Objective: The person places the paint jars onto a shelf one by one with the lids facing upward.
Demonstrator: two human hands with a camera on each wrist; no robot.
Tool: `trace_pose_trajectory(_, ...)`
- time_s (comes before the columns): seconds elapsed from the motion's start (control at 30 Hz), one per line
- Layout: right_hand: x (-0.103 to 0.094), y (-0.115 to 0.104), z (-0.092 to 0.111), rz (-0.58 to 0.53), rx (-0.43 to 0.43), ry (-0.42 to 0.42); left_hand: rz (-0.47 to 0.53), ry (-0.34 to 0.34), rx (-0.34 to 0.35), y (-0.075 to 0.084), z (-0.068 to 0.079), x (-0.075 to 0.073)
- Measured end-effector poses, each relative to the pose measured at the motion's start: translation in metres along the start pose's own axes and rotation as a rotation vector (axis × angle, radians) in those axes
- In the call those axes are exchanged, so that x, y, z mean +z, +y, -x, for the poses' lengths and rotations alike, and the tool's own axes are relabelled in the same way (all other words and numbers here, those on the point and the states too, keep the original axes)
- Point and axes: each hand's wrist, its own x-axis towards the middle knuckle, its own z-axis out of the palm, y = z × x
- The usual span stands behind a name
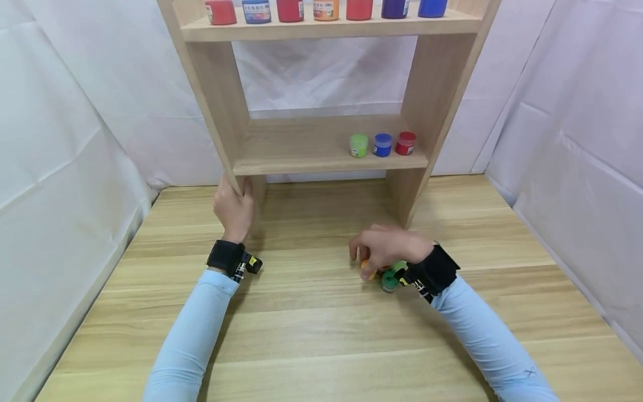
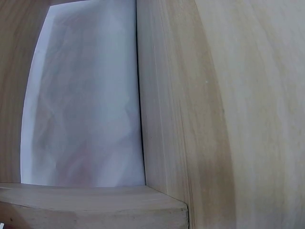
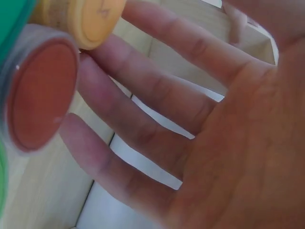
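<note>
My left hand [image 1: 234, 207] grips the lower left side panel of the wooden shelf [image 1: 329, 169]. In the left wrist view only the shelf's boards [image 2: 164, 119] show, not the hand. Over the table, my right hand [image 1: 384, 245] holds a yellow-orange paint jar [image 1: 370, 276] between thumb and fingers. Seen from the right wrist, the fingertips [image 3: 97, 78] lie against that jar [image 3: 102, 21], beside a jar with a red-brown lid [image 3: 43, 95]. Close under the hand are a dark green jar [image 1: 389, 281] and a light green one [image 1: 399, 266], the latter partly covered.
On the middle shelf board, toward the right, stand a light green jar [image 1: 359, 145], a blue jar [image 1: 382, 144] and a red jar [image 1: 405, 143]. Several more jars line the upper board [image 1: 331, 30]. White cloth [image 1: 65, 111] hangs around the wood-grain table [image 1: 301, 335].
</note>
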Motion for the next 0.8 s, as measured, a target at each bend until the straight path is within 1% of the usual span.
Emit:
trace_pose_trajectory(0.13, 0.0012, 0.0007, -0.0011, 0.028, 0.052, -0.017, -0.001, 0.006, 0.001, -0.0002, 0.0005, 0.0008)
trace_pose_trajectory(0.3, 0.0009, 0.0021, -0.0027, 0.063, 0.101, -0.015, -0.005, 0.006, -0.002, 0.0, 0.0002, 0.0004)
trace_pose_trajectory(0.5, 0.0016, 0.0036, -0.0041, 0.038, 0.097, 0.001, -0.005, 0.002, -0.01, 0.0016, -0.0001, -0.0005)
trace_pose_trajectory(0.8, 0.003, 0.0056, -0.0062, 0.047, 0.103, 0.031, -0.01, -0.002, -0.008, 0.0005, 0.0005, 0.001)
